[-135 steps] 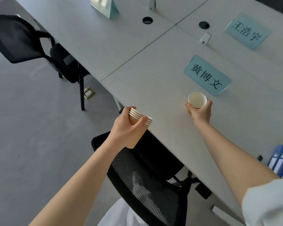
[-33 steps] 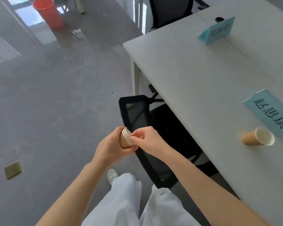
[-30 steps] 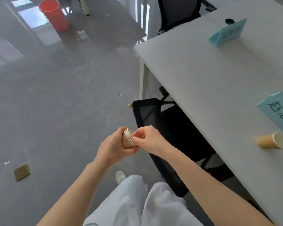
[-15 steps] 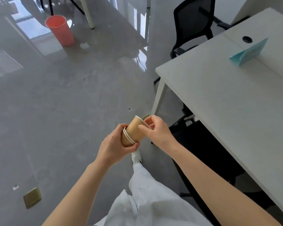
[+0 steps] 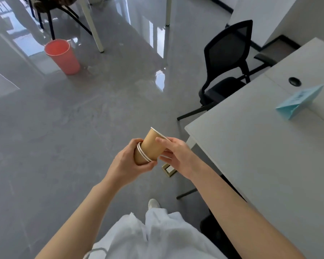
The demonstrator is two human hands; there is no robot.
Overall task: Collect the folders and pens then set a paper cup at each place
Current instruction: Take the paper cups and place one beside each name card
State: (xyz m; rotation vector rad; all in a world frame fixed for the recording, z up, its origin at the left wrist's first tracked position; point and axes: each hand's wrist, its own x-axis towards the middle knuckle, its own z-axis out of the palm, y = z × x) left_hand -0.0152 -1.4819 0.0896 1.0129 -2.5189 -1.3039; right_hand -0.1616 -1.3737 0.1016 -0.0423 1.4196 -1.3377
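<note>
Matt brown paper cup (image 5: 152, 144); glossy grey floor (image 5: 64, 128); mesh-backed chair (image 5: 230, 53).

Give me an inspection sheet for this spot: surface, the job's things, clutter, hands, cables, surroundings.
Surface: grey table, bare near its corner.
Job's things: top paper cup half drawn out of the cup stack.
Clutter: blue name card on the table.
Hands: left hand grips the stack; right hand pinches the top cup.
Cables: nothing seen; round grommet hole in the tabletop.
Surroundings: black chair, red bin, floor socket.
</note>
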